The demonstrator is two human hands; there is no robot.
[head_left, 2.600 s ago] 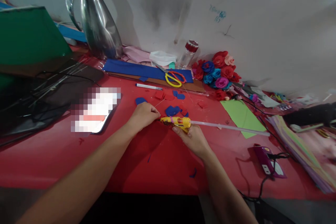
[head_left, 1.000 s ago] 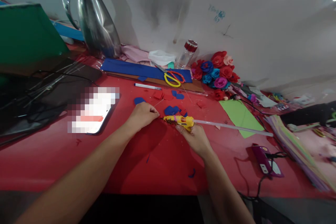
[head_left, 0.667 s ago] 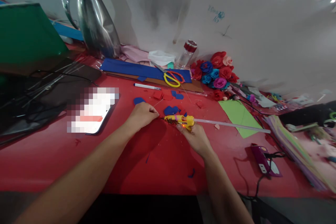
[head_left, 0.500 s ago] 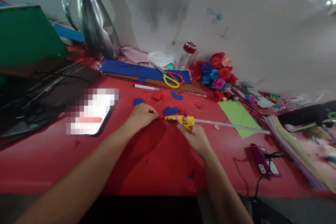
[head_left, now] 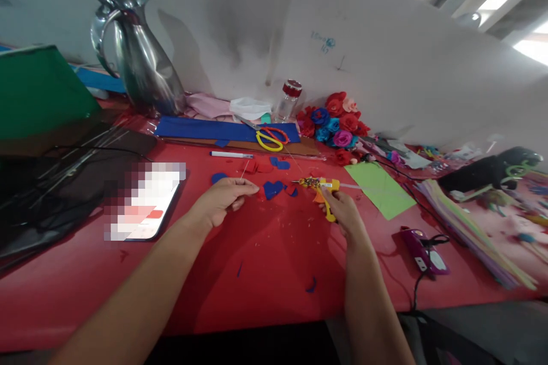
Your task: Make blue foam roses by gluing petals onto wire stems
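Between the pinched fingers of my left hand (head_left: pixel 226 197) is a thin stick (head_left: pixel 245 169) that points up; anything at its lower end is hidden by the fingers. My right hand (head_left: pixel 341 210) is wrapped round the handle of a yellow glue gun (head_left: pixel 319 183), whose nozzle points left. A clear glue stick (head_left: pixel 351 186) juts from the gun's back. Blue cut pieces (head_left: pixel 273 189) lie between the hands, and red pieces (head_left: pixel 256 167) lie just behind them. A round blue piece (head_left: pixel 218 177) is beside my left hand.
Behind are a marker (head_left: pixel 231 154), scissors (head_left: pixel 269 140) on blue paper (head_left: pixel 197 128), a jar (head_left: pixel 289 100) and paper flowers (head_left: pixel 338 122). A metal jug (head_left: pixel 148 63) and phone (head_left: pixel 152 205) stand or lie left. Green paper (head_left: pixel 381 189) and a purple corded device (head_left: pixel 423 252) are right.
My right hand has drawn the glue gun to the right, away from my left hand, and the gun's handle now shows. The stick in my left hand stands more upright. The camera view has shifted.
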